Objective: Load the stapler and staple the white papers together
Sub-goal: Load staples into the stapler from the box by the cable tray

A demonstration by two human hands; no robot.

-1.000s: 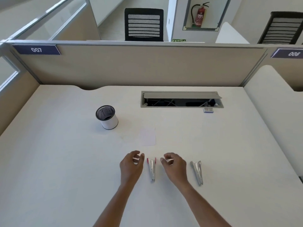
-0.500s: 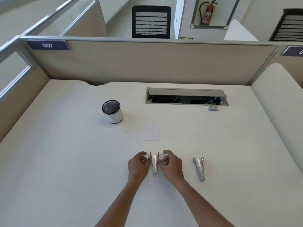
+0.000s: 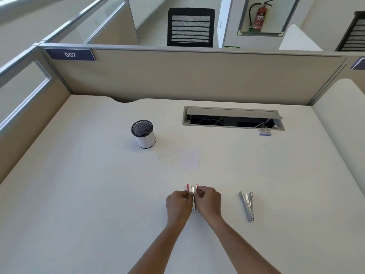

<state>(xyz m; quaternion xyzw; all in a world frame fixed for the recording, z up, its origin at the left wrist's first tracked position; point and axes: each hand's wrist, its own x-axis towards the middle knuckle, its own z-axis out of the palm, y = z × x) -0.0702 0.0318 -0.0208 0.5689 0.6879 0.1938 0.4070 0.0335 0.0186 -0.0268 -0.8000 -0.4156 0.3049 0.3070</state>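
Note:
A small red and silver stapler point(image 3: 192, 191) lies on the white desk point(image 3: 79, 194), pointing away from me. My left hand point(image 3: 177, 206) pinches its left side and my right hand point(image 3: 208, 203) pinches its right side, fingertips closed on it near the red front end. A second, all-silver stapler point(image 3: 247, 205) lies untouched to the right of my right hand. The white papers point(image 3: 190, 158) lie flat just beyond the hands. A small staple box point(image 3: 265, 132) sits by the cable slot.
A white mesh pen cup point(image 3: 143, 133) stands at the left of the papers. An open cable slot point(image 3: 233, 119) is set into the desk at the back. Beige partition walls point(image 3: 187, 76) close off the far and left sides.
Both hands have closed in from either side onto the red stapler, which lay free between them a second ago. The view has shifted slightly.

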